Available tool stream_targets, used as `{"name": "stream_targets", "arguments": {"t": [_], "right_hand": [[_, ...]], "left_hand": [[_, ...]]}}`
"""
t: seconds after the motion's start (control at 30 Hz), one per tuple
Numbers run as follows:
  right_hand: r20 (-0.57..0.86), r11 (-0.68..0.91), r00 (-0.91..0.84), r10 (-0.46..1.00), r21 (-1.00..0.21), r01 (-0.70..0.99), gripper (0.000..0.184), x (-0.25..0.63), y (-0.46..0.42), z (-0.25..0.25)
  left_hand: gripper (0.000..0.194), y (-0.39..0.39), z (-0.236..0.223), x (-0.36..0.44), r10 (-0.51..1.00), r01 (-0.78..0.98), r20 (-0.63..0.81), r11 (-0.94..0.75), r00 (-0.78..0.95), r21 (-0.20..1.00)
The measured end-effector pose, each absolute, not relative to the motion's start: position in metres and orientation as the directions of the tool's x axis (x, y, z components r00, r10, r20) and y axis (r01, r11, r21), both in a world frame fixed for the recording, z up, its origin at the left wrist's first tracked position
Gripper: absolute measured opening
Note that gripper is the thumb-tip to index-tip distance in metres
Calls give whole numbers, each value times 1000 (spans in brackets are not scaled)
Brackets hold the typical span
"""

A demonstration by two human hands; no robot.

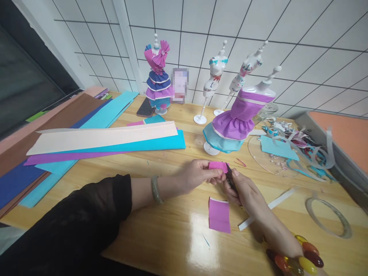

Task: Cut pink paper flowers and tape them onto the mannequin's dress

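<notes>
Pinched in my left hand [202, 174] is a small piece of bright pink crepe paper [217, 165], held up over the table. My right hand [244, 188] grips dark scissors [230, 178], whose blades meet the right edge of that pink piece; the handles are mostly hidden by my fingers. On the table below my hands lies a purple paper rectangle [219, 216] with a white strip along its top edge. A narrow white strip [267, 209] passes under my right wrist. Behind my hands stands a mini mannequin [244, 115] in a purple and light blue paper dress.
Folded crepe paper sheets [109, 138] spread over the left side. At the back stand a dressed mannequin [158, 80], two barer mannequins [215, 76] and a phone [145, 108]. Ribbon scraps [301, 142], a tape roll [327, 217] and a grey-rimmed bin [333, 161] are on the right.
</notes>
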State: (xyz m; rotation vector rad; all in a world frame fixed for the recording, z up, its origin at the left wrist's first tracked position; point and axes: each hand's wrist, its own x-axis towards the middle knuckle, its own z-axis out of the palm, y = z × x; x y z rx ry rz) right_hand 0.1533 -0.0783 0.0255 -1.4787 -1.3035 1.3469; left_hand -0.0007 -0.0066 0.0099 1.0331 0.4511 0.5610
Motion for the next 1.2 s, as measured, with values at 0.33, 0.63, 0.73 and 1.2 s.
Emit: {"name": "stream_targets", "arguments": {"t": [0.33, 0.63, 0.73, 1.2], "right_hand": [[-238, -227, -37, 971, -955, 191, 47, 152, -79, 25], [-220, -209, -41, 975, -962, 177, 47, 152, -79, 24], [-218, -208, -44, 975, -964, 166, 46, 152, -79, 24], [-226, -216, -35, 974, -959, 181, 46, 151, -78, 30]], "left_hand": [[28, -9, 8, 0, 633, -228, -109, 428, 767, 875], [26, -8, 6, 0, 620, -239, -99, 438, 778, 867], [25, -9, 7, -1, 612, -254, -94, 456, 785, 853], [25, -4, 10, -2, 597, -226, -64, 398, 800, 889]]}}
